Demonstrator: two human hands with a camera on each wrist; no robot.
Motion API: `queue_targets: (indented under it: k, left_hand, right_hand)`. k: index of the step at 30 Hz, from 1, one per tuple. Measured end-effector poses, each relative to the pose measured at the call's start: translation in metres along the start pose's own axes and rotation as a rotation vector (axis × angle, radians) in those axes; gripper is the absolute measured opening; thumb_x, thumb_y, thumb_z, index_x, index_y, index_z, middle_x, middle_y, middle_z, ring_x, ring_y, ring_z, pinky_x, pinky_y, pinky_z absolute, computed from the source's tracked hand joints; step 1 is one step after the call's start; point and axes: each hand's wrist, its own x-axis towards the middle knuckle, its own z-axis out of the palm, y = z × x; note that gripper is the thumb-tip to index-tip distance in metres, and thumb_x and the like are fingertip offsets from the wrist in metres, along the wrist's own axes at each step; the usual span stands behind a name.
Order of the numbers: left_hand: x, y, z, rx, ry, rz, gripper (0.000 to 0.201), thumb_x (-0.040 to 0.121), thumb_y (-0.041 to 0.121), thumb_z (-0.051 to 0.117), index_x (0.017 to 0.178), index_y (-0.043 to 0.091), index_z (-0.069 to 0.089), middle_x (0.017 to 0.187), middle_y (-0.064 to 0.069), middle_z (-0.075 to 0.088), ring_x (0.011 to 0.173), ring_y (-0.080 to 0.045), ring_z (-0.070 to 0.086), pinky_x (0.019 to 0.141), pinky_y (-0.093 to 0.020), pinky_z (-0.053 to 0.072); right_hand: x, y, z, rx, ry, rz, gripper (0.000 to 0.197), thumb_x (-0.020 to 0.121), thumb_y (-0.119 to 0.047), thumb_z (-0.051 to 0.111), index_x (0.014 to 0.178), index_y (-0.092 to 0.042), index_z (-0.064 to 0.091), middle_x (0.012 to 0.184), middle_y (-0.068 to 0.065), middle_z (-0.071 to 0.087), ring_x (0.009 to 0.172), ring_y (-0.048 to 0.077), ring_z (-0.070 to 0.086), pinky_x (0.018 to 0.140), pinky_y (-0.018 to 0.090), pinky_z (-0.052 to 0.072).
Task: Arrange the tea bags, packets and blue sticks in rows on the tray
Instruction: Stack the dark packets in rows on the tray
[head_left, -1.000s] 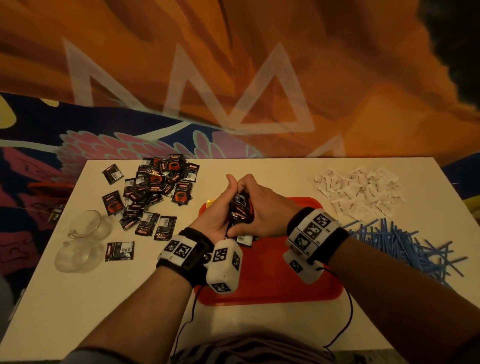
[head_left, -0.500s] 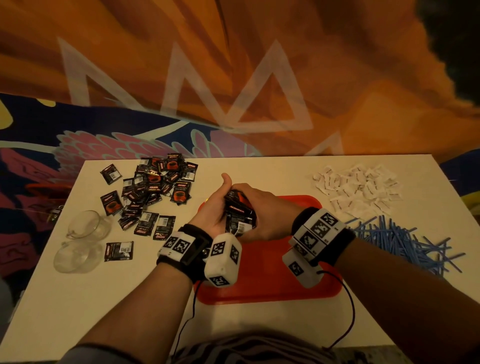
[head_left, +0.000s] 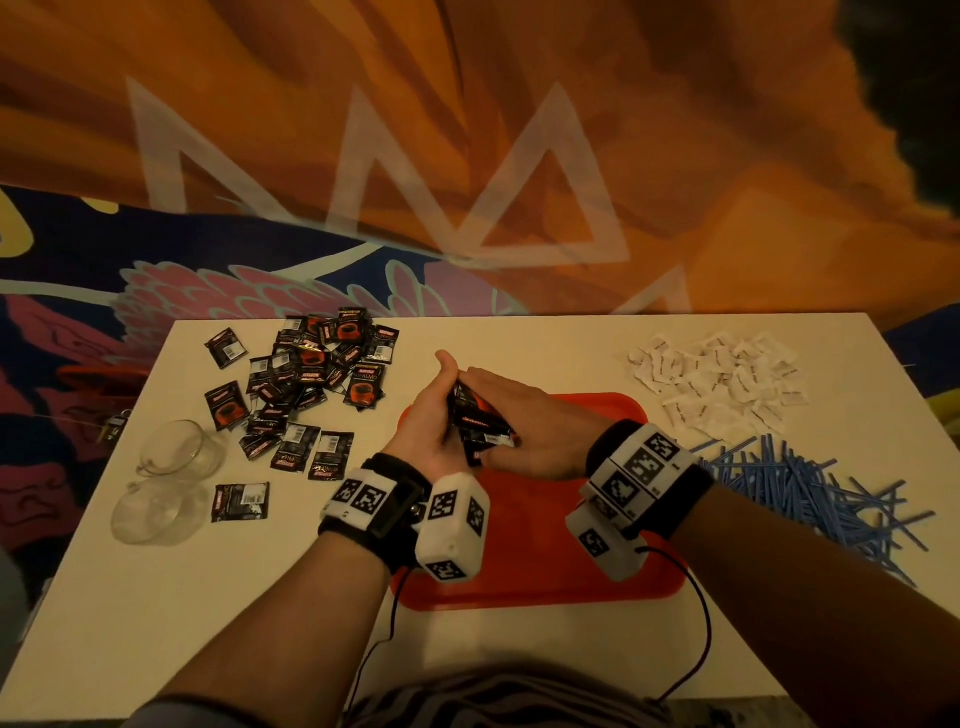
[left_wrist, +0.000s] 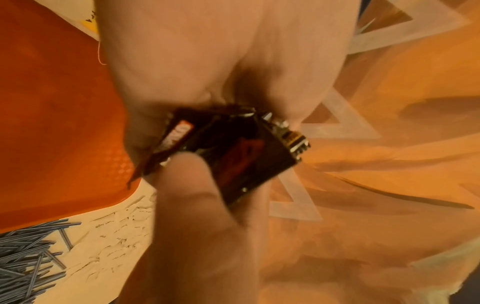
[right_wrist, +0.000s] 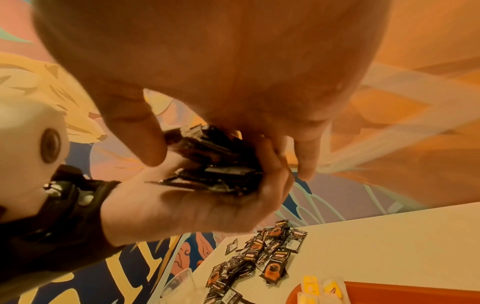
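A stack of black coffee packets lies in my upturned left hand, whose thumb presses on the top packet. My right hand lies over the stack from the right, with thumb and fingers closed on its ends. Both hands hover above the far left part of the red tray. More black packets lie in a loose pile at the table's far left. White packets are heaped far right, with blue sticks in front of them. Yellow tea bags lie at the tray's far left corner.
Two clear glass cups stand near the table's left edge, with a single black packet beside them. Wrist camera cables trail over the tray's near edge. A painted wall rises behind the table.
The stack has tipped from upright between both hands to lying in my left palm. My right hand's fingers have flattened over it. Both hands stayed over the tray's far left.
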Motion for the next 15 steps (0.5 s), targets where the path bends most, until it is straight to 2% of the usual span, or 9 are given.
queue_targets:
  k: [2, 3, 5, 7, 10, 12, 15]
  left_hand:
    - [0.0, -0.003, -0.001, -0.029, -0.001, 0.032, 0.076, 0.084, 0.076, 0.048, 0.112, 0.008, 0.064, 0.098, -0.016, 0.072, 0.098, -0.03, 0.069, 0.083, -0.041, 0.054]
    - [0.001, -0.004, -0.001, -0.028, -0.009, 0.045, 0.075, 0.085, 0.075, 0.046, 0.112, 0.008, 0.065, 0.096, -0.015, 0.073, 0.095, -0.029, 0.071, 0.079, -0.041, 0.055]
    - [-0.001, -0.006, 0.002, -0.006, -0.018, 0.062, 0.072, 0.088, 0.072, 0.042, 0.108, 0.008, 0.065, 0.091, -0.015, 0.074, 0.084, -0.027, 0.074, 0.067, -0.036, 0.059]
    - [-0.002, -0.008, 0.005, 0.032, -0.039, 0.065, 0.068, 0.09, 0.07, 0.039, 0.104, 0.009, 0.066, 0.085, -0.014, 0.074, 0.075, -0.024, 0.075, 0.059, -0.032, 0.06]
    - [-0.002, -0.012, 0.005, 0.032, -0.072, 0.089, 0.064, 0.091, 0.07, 0.038, 0.096, 0.013, 0.067, 0.086, -0.012, 0.072, 0.079, -0.022, 0.073, 0.066, -0.032, 0.061]
    - [0.0, -0.014, 0.003, 0.02, -0.087, 0.094, 0.062, 0.091, 0.069, 0.038, 0.089, 0.014, 0.067, 0.083, -0.01, 0.07, 0.077, -0.021, 0.072, 0.066, -0.032, 0.061]
    - [-0.001, -0.015, -0.001, 0.026, -0.093, 0.083, 0.063, 0.091, 0.072, 0.034, 0.093, 0.015, 0.061, 0.08, -0.01, 0.069, 0.072, -0.022, 0.072, 0.061, -0.032, 0.06]
  right_hand:
    - [0.002, -0.001, 0.001, 0.014, 0.003, 0.0, 0.078, 0.085, -0.026, 0.064, 0.15, -0.022, 0.022, 0.135, 0.0, 0.044, 0.12, 0.017, 0.046, 0.101, 0.037, 0.044]
    - [0.002, -0.001, 0.001, 0.025, 0.013, 0.001, 0.077, 0.085, -0.026, 0.066, 0.149, -0.021, 0.024, 0.134, 0.0, 0.045, 0.118, 0.016, 0.047, 0.1, 0.036, 0.044]
    - [0.002, -0.001, -0.001, 0.044, 0.03, 0.032, 0.083, 0.082, -0.033, 0.075, 0.148, -0.021, 0.026, 0.133, -0.001, 0.05, 0.114, 0.011, 0.051, 0.095, 0.027, 0.044]
    - [0.001, -0.002, -0.001, 0.069, 0.041, 0.09, 0.091, 0.074, -0.04, 0.082, 0.142, -0.021, 0.025, 0.125, 0.0, 0.056, 0.102, 0.01, 0.057, 0.085, 0.022, 0.048]
    - [0.001, 0.0, 0.003, 0.08, 0.065, 0.104, 0.083, 0.064, -0.042, 0.088, 0.12, -0.021, 0.03, 0.106, 0.001, 0.059, 0.086, 0.013, 0.063, 0.074, 0.032, 0.057]
    - [0.002, 0.001, 0.005, 0.061, 0.071, 0.087, 0.078, 0.06, -0.044, 0.09, 0.107, -0.02, 0.032, 0.1, 0.002, 0.058, 0.085, 0.019, 0.062, 0.071, 0.039, 0.056]
    - [0.004, 0.001, 0.007, 0.072, 0.105, 0.051, 0.071, 0.059, -0.039, 0.09, 0.098, -0.018, 0.034, 0.099, 0.005, 0.057, 0.084, 0.024, 0.058, 0.066, 0.038, 0.053]
